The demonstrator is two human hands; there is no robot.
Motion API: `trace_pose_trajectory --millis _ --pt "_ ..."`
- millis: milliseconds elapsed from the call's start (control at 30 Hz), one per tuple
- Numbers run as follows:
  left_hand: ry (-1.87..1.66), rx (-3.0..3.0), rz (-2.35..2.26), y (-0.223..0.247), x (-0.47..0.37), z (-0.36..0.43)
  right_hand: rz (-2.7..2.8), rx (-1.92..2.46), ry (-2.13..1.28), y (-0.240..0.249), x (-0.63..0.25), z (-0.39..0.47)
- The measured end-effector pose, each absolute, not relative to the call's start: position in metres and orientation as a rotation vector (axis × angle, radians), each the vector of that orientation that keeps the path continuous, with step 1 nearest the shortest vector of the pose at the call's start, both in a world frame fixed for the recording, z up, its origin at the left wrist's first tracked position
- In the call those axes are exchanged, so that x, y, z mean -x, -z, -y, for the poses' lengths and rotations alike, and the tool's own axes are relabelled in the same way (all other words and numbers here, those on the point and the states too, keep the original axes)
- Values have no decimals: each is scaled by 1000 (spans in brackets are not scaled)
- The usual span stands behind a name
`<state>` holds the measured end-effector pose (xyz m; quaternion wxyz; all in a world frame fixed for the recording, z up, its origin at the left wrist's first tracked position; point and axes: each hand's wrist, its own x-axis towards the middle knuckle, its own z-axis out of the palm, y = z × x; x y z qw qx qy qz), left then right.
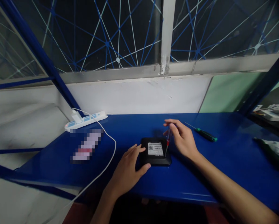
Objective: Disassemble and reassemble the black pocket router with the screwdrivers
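Observation:
A black box-shaped device [153, 160] with a white printed label [155, 149] lies flat on the blue table. My left hand [129, 165] rests at its left side, fingers spread, the thumb on the near edge and fingertips at the upper left. Between the thumb and fingers of my right hand [182, 138] is a screwdriver [168, 141] with a clear handle and a red collar. It stands nearly upright, its tip down on the device's right part, beside the label. Whether the tip sits in a screw is too small to tell.
A green-and-black screwdriver [206, 134] lies to the right. At the left are a white power strip [87, 120] with a plug, a white cable [111, 155] trailing off the front edge, and a blurred-out pinkish item [88, 146]. A shiny bag [273, 152] sits far right.

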<state>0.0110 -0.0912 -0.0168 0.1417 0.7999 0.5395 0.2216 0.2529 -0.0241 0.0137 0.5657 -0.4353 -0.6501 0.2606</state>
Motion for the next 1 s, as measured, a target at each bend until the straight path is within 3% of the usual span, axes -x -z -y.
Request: trace_pose_trajectory --millis 100,400,800,1000 --pt "-647 -2310 -1553 17 -11 91 1522 1023 -689 -13 -253 24" --pt "-663 -2317 -1532 15 -12 92 1601 1075 -482 -13 -252 25" --pt "-684 -2306 -1538 16 -12 92 1552 988 -693 -10 -254 25" --pt "-665 -2303 -1542 14 -12 92 1594 1029 -506 -11 -252 25"
